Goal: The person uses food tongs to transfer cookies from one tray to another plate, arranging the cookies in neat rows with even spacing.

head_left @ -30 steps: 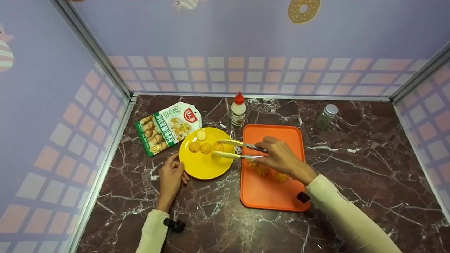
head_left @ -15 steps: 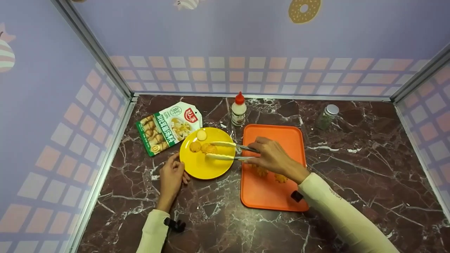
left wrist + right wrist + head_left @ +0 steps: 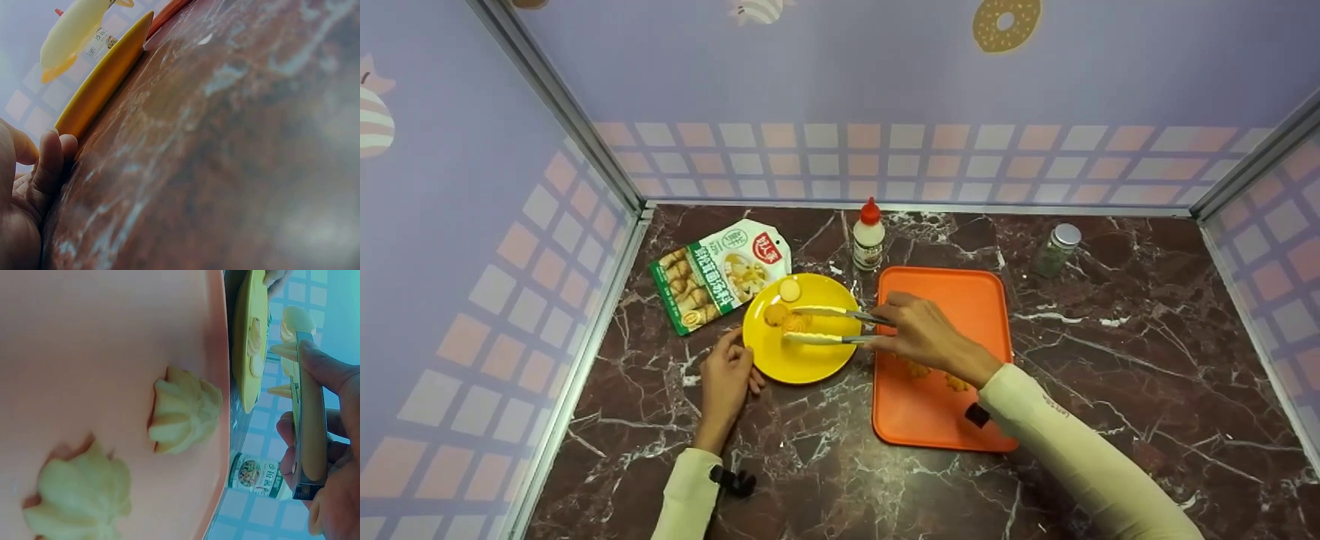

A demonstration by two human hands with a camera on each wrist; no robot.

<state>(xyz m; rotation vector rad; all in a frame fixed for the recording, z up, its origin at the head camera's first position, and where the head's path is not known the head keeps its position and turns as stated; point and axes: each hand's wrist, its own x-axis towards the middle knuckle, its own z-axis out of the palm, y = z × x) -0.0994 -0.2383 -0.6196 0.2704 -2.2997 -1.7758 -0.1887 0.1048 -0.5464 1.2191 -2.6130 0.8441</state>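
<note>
My right hand (image 3: 919, 330) grips a pair of tongs (image 3: 877, 339) above the orange tray's left edge. The pale scalloped ends of the tongs reach over the yellow plate (image 3: 802, 364), spread around a golden swirl-shaped biscuit (image 3: 795, 323). Beside it lies another golden biscuit (image 3: 774, 313), and a pale round piece (image 3: 790, 290) sits near the far rim. My left hand (image 3: 727, 371) holds the plate's near-left rim with curled fingers (image 3: 50, 160). In the right wrist view, ridged biscuits (image 3: 188, 410) rest on the orange tray (image 3: 101, 320); my right hand partly hides that tray in the head view.
A green and white food pouch (image 3: 724, 274) lies behind the plate at the left, partly under its rim. A red-capped bottle (image 3: 868, 240) stands behind, between plate and tray. At the back right is a silver-lidded jar (image 3: 1057, 251). Walls edge the marble counter (image 3: 1125, 352).
My right hand and the tongs have moved left across the plate, bringing the right-hand biscuit towards the others. My left hand stays at the rim.
</note>
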